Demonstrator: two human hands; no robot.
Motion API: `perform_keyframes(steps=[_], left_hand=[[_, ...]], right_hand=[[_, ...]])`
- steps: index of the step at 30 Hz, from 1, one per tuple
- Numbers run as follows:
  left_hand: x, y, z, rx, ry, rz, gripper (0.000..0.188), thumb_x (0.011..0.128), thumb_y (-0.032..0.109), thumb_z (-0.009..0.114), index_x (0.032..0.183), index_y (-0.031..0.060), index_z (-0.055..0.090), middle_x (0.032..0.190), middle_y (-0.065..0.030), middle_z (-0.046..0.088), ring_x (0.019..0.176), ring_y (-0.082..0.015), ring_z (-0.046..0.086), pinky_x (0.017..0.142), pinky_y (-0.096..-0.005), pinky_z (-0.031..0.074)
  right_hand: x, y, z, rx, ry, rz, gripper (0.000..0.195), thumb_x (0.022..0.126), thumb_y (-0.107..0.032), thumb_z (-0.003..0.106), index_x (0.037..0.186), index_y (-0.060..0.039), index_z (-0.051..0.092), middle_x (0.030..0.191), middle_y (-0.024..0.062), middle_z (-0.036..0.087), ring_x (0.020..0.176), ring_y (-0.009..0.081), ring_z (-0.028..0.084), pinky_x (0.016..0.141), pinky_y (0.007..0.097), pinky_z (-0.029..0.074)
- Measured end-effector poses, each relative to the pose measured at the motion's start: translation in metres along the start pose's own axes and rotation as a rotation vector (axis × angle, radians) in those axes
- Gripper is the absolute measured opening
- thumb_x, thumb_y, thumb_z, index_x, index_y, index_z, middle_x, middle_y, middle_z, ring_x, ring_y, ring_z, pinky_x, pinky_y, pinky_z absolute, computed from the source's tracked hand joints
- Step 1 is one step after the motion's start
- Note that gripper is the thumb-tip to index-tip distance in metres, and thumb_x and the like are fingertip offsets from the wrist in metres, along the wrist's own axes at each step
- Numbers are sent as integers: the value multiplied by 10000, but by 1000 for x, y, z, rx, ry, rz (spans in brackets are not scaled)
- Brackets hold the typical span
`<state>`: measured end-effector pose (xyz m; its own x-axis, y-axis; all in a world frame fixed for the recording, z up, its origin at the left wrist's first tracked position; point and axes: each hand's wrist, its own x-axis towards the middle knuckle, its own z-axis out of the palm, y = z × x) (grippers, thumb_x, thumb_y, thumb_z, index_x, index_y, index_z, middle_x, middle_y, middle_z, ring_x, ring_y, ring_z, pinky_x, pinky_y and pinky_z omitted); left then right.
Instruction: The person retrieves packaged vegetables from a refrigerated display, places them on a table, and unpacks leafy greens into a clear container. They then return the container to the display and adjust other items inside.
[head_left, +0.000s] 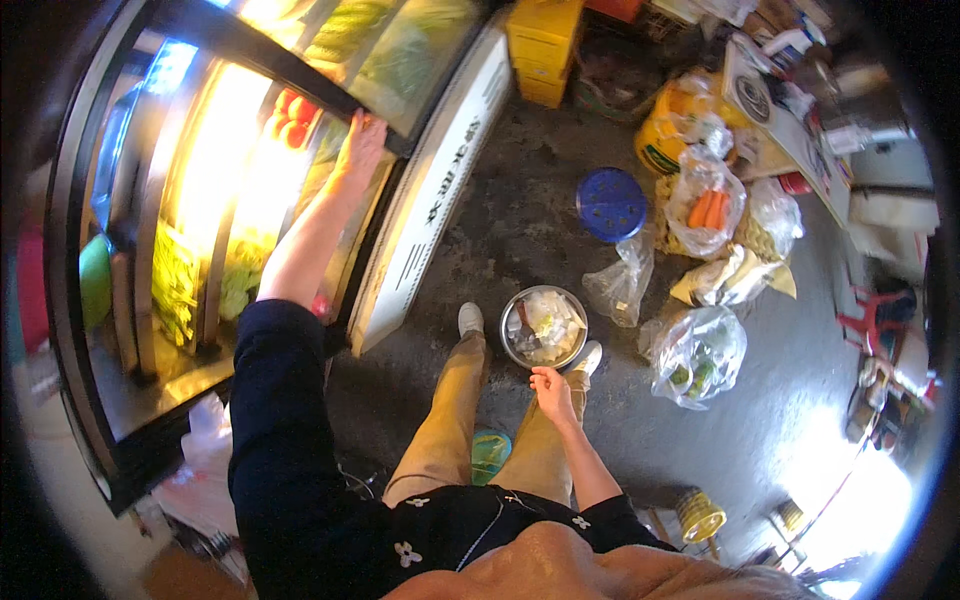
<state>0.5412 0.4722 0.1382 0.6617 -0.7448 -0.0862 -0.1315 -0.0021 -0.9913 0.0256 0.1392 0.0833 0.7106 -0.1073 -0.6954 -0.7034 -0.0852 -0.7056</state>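
My left hand is raised against the dark door frame of a lit glass-door display fridge, its fingers at the frame's edge. Behind the glass are red tomatoes and leafy green vegetables. Low in front of my body, my right hand has its fingers bent, close to the rim of a round metal bowl. Whether it touches the rim or holds anything small, I cannot tell. Ice-like pieces and clear plastic bags with pale contents fill the bowl, which stands on the floor by my shoes.
A blue perforated plastic lid or basket lies on the dark floor. Beyond it are a clear bag of carrots, a bag of greens and a crumpled clear bag. A yellow drawer unit stands past the fridge; a red plastic stool is far right.
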Motion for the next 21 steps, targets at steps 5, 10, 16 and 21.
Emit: perform_keyframes(steps=[5,10,16,21], left_hand=[[26,33,15,-430,-184,-99,188,829,158,516,984,82,592,930,-68,542,954,-206,509,807,-357,385],[24,-3,-23,-522,-141,-101,119,821,108,504,890,124,599,877,-42,549,931,-198,517,794,-334,385],[-16,-5,-45,-482,-320,35,216,848,113,486,1007,85,631,1046,-63,585,1057,-217,516,885,-360,386],[-75,-12,-97,-398,-509,216,339,867,164,499,1164,27,588,1153,-86,580,1080,-239,522,935,-419,378]], right_hand=[[-9,4,0,11,50,-3,241,934,-149,525,1114,-7,599,937,138,681,821,172,661,744,287,516],[-14,3,-3,42,97,32,231,924,-148,536,1095,-6,600,934,142,684,887,232,662,769,336,506],[-20,9,-4,61,104,9,245,925,-134,510,1111,5,591,916,126,680,852,184,652,756,309,509],[-24,13,-11,183,138,50,219,908,-151,543,1070,-16,605,899,159,677,837,266,666,732,351,513]])
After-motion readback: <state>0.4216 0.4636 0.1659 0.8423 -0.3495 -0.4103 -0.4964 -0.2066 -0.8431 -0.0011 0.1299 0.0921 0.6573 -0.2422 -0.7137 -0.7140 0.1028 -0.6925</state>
